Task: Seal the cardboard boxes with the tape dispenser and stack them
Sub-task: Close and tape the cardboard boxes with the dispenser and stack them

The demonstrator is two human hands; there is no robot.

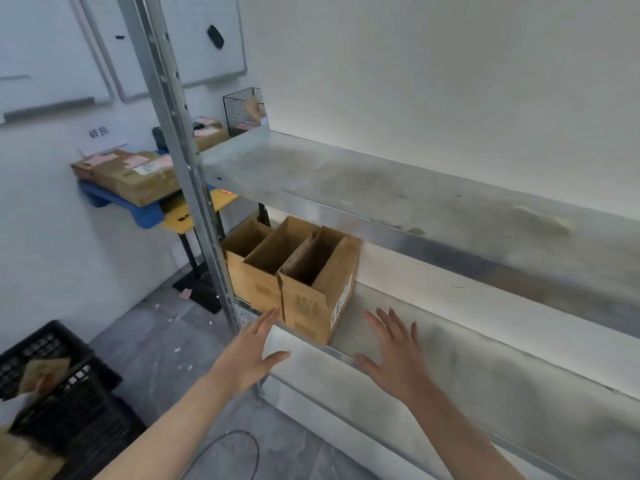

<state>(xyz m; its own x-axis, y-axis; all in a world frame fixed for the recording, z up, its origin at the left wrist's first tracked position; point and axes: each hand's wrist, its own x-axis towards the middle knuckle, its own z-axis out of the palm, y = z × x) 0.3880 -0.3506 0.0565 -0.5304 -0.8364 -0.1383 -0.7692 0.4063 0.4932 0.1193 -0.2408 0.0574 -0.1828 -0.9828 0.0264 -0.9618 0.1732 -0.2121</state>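
Both hands reach forward toward the rack, holding nothing: the left hand (254,351) has its fingers straight and thumb spread, its fingertips just beside the near left corner of the front box (311,306), though I cannot tell whether they touch it; the right hand (398,355) is spread flat over the lower shelf (450,375), to the right of that box and apart from it. This box stands at the left end of the lower shelf, next to the steel post (180,150), with a second box (247,275) pressed against its far left side. Both have their top flaps standing up, so neither is sealed, and no tape shows on them. No tape dispenser is in view. The upper shelf (346,174) carries no boxes. Judging from this, the work is at its very start: the boxes have to be lifted out, closed, taped and stacked, and the hands look placed to take the front one.
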